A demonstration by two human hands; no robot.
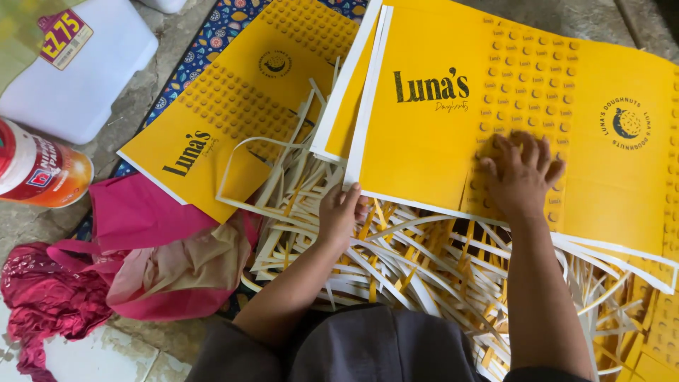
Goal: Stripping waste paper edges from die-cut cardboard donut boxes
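A large yellow printed sheet (424, 148) with a white border lies in front of me, on top of a stack of like sheets. My left hand (339, 212) pinches its near left corner, thumb on top. My right hand (520, 177) lies flat on the sheet, fingers spread, pressing on a band of small printed dots. A heap of thin white and yellow paper strips (403, 262) lies under the sheet's near edge and around my arms.
Another yellow sheet (226, 120) lies to the left on a patterned mat (212, 35). Left of it are a pink bag (148, 212), crumpled red cloth (42, 297), a paint can on its side (39, 170) and a white plastic container (85, 64).
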